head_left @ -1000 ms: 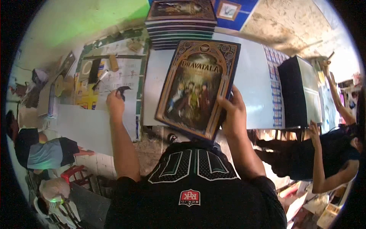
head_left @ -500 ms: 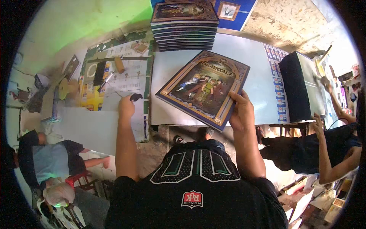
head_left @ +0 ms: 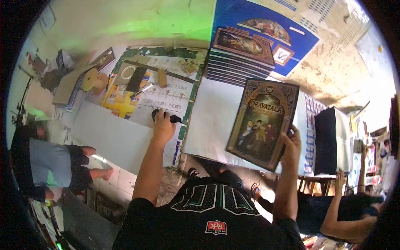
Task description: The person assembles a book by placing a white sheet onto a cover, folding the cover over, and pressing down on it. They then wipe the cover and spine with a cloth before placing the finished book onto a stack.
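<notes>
A hardcover book [head_left: 263,121] titled "Dravatala", with a group of figures on its front, is held tilted above the white table surface. My right hand [head_left: 291,143] grips it by its right edge, with the cover facing me. On the left, my left hand [head_left: 164,127] is closed over a black cloth [head_left: 175,119] lying on the work board; the fingertips partly cover it. Behind the held book stands a stack of similar books [head_left: 241,58].
On the left board lie a wooden roller-like block [head_left: 162,78], a cutter knife [head_left: 142,90], a dark flat block [head_left: 136,79] and a tape ring [head_left: 128,72]. Black-covered stacked boards [head_left: 327,141] stand at the right, beside a co-worker's arm [head_left: 333,204]. Another person [head_left: 50,162] is at the left.
My view has swung, so the table and stack appear further right. The book is turned more upright in my right hand. My left hand now covers the black cloth more fully.
</notes>
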`<state>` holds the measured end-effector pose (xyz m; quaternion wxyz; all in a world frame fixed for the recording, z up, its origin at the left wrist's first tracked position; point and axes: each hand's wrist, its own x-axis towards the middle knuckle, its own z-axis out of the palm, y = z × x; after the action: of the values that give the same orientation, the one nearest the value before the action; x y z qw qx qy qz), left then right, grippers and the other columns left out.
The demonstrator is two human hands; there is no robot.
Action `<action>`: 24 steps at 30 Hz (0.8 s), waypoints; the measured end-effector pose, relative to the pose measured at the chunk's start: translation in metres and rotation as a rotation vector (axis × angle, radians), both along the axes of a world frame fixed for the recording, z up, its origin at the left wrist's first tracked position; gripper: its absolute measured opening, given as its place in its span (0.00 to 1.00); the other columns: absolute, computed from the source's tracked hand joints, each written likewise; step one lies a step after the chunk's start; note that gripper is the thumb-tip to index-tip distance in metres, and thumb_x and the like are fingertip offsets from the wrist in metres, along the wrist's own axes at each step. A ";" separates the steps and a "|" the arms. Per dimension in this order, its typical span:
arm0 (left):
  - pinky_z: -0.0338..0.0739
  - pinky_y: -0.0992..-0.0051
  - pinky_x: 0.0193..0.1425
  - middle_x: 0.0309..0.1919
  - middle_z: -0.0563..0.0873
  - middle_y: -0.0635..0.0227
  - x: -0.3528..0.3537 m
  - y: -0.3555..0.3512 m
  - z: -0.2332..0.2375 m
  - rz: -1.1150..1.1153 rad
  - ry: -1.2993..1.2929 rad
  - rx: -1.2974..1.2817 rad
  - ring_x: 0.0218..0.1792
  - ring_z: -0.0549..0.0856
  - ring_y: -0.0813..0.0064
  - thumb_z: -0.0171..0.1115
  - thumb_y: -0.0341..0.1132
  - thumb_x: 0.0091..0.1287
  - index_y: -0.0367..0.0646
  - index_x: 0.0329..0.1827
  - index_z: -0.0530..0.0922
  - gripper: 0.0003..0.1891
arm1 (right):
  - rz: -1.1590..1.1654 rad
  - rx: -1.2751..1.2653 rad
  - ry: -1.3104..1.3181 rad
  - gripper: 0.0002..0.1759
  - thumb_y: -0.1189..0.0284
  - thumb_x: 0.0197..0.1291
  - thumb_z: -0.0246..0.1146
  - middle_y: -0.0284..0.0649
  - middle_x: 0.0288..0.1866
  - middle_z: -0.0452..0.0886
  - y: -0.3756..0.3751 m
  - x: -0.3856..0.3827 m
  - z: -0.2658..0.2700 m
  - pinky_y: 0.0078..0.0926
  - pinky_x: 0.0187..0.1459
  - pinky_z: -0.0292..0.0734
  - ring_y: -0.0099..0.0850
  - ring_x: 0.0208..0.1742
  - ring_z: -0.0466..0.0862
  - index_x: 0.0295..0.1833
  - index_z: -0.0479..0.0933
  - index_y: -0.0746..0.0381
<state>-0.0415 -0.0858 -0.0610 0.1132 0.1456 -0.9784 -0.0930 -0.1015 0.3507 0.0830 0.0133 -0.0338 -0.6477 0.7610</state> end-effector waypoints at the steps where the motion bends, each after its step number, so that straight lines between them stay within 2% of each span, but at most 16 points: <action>1: 0.65 0.52 0.69 0.69 0.66 0.46 0.001 0.004 0.013 0.027 -0.067 0.054 0.66 0.68 0.43 0.66 0.39 0.61 0.35 0.64 0.72 0.29 | 0.019 0.123 0.049 0.27 0.83 0.59 0.61 0.44 0.48 0.82 0.009 -0.017 0.009 0.26 0.44 0.80 0.30 0.46 0.83 0.65 0.68 0.66; 2: 0.63 0.50 0.71 0.72 0.62 0.46 0.000 0.007 0.024 0.054 -0.135 0.110 0.68 0.66 0.42 0.68 0.41 0.60 0.36 0.67 0.69 0.33 | 0.037 0.245 0.098 0.27 0.82 0.60 0.61 0.44 0.48 0.81 0.015 -0.037 0.023 0.25 0.43 0.79 0.29 0.44 0.82 0.66 0.68 0.65; 3: 0.64 0.48 0.68 0.72 0.60 0.50 -0.002 0.007 0.027 0.107 -0.149 0.148 0.69 0.64 0.47 0.68 0.45 0.61 0.39 0.69 0.69 0.35 | 0.078 0.364 0.148 0.26 0.81 0.60 0.60 0.43 0.49 0.81 0.019 -0.055 0.045 0.24 0.42 0.78 0.28 0.44 0.82 0.66 0.68 0.65; 4: 0.64 0.48 0.68 0.72 0.60 0.50 -0.004 0.007 0.029 0.128 -0.145 0.156 0.69 0.64 0.47 0.68 0.45 0.61 0.39 0.69 0.69 0.35 | 0.122 0.481 0.202 0.25 0.80 0.61 0.60 0.42 0.49 0.81 0.018 -0.073 0.073 0.23 0.42 0.76 0.26 0.44 0.81 0.65 0.69 0.66; 6: 0.63 0.49 0.69 0.72 0.62 0.50 -0.003 0.005 0.033 0.239 -0.038 0.182 0.70 0.63 0.48 0.68 0.45 0.61 0.41 0.68 0.70 0.33 | 0.185 0.550 0.193 0.25 0.80 0.62 0.59 0.43 0.56 0.80 0.002 -0.113 0.123 0.24 0.53 0.75 0.29 0.52 0.79 0.66 0.69 0.64; 8: 0.63 0.48 0.68 0.71 0.62 0.50 -0.004 -0.001 0.033 0.311 -0.029 0.162 0.70 0.62 0.49 0.68 0.44 0.61 0.42 0.67 0.71 0.32 | 0.386 0.691 0.351 0.27 0.80 0.60 0.60 0.44 0.58 0.79 0.003 -0.184 0.149 0.27 0.57 0.73 0.30 0.55 0.78 0.66 0.69 0.65; 10: 0.63 0.48 0.67 0.70 0.63 0.50 0.001 -0.003 0.032 0.367 -0.029 0.140 0.70 0.62 0.49 0.68 0.44 0.61 0.43 0.67 0.72 0.31 | 0.572 0.722 0.441 0.30 0.79 0.56 0.62 0.45 0.58 0.79 -0.009 -0.249 0.178 0.29 0.60 0.71 0.33 0.57 0.78 0.67 0.68 0.66; 12: 0.64 0.48 0.67 0.69 0.65 0.51 0.001 -0.003 0.033 0.368 0.132 0.084 0.69 0.63 0.49 0.68 0.42 0.61 0.43 0.65 0.72 0.30 | 0.680 0.670 0.470 0.32 0.78 0.55 0.62 0.46 0.59 0.79 -0.030 -0.311 0.187 0.31 0.61 0.71 0.35 0.58 0.78 0.68 0.68 0.66; 14: 0.64 0.49 0.67 0.68 0.67 0.50 0.005 0.006 0.044 0.378 0.178 0.072 0.69 0.64 0.48 0.68 0.40 0.61 0.43 0.65 0.72 0.29 | 0.798 0.621 0.481 0.33 0.76 0.53 0.63 0.46 0.60 0.78 -0.056 -0.349 0.196 0.32 0.63 0.70 0.37 0.58 0.78 0.68 0.67 0.65; 15: 0.65 0.49 0.67 0.67 0.67 0.50 0.005 0.011 0.047 0.388 0.204 0.074 0.68 0.65 0.47 0.68 0.40 0.61 0.42 0.65 0.72 0.28 | 0.807 0.752 0.455 0.33 0.77 0.54 0.64 0.46 0.61 0.78 -0.077 -0.358 0.205 0.32 0.64 0.70 0.36 0.61 0.76 0.68 0.68 0.67; 16: 0.65 0.50 0.67 0.67 0.67 0.50 0.010 0.016 0.050 0.390 0.218 0.074 0.67 0.65 0.47 0.67 0.39 0.61 0.42 0.65 0.72 0.28 | 0.811 0.878 0.415 0.33 0.77 0.54 0.65 0.46 0.62 0.77 -0.090 -0.369 0.208 0.31 0.65 0.69 0.35 0.63 0.75 0.68 0.68 0.69; 17: 0.65 0.50 0.67 0.67 0.67 0.50 0.011 0.020 0.055 0.404 0.220 0.061 0.67 0.65 0.47 0.67 0.39 0.61 0.42 0.65 0.72 0.28 | 0.821 0.865 0.426 0.33 0.77 0.54 0.65 0.46 0.62 0.77 -0.105 -0.397 0.203 0.31 0.65 0.69 0.35 0.63 0.75 0.68 0.68 0.69; 19: 0.66 0.50 0.66 0.67 0.67 0.48 0.015 0.029 0.060 0.464 0.159 0.080 0.67 0.66 0.46 0.67 0.38 0.61 0.40 0.63 0.74 0.27 | 0.854 1.407 0.693 0.33 0.71 0.54 0.69 0.46 0.62 0.78 -0.136 -0.452 0.169 0.33 0.63 0.71 0.36 0.63 0.77 0.67 0.71 0.65; 20: 0.66 0.50 0.66 0.67 0.67 0.48 0.018 0.034 0.059 0.469 0.151 0.067 0.67 0.66 0.46 0.67 0.38 0.61 0.40 0.63 0.74 0.27 | 0.861 1.391 0.693 0.33 0.71 0.54 0.69 0.46 0.62 0.78 -0.142 -0.457 0.147 0.33 0.63 0.71 0.36 0.63 0.77 0.67 0.71 0.65; 22: 0.67 0.52 0.66 0.65 0.70 0.49 0.018 0.038 0.058 0.467 0.198 0.089 0.65 0.68 0.47 0.67 0.37 0.61 0.39 0.62 0.75 0.26 | 0.424 1.400 0.910 0.35 0.65 0.51 0.72 0.45 0.61 0.79 -0.154 -0.442 0.106 0.34 0.64 0.72 0.39 0.64 0.77 0.66 0.73 0.60; 24: 0.67 0.52 0.66 0.63 0.71 0.50 0.004 0.041 0.057 0.392 0.245 0.098 0.64 0.69 0.48 0.68 0.37 0.61 0.39 0.61 0.75 0.25 | 0.657 1.318 0.687 0.39 0.61 0.48 0.75 0.48 0.62 0.77 -0.144 -0.414 0.076 0.36 0.65 0.70 0.43 0.65 0.75 0.67 0.72 0.57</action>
<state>-0.0375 -0.0451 -0.0038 0.2400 0.3256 -0.9048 -0.1335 -0.5155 0.2072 0.1592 0.0045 0.4083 -0.8994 0.1560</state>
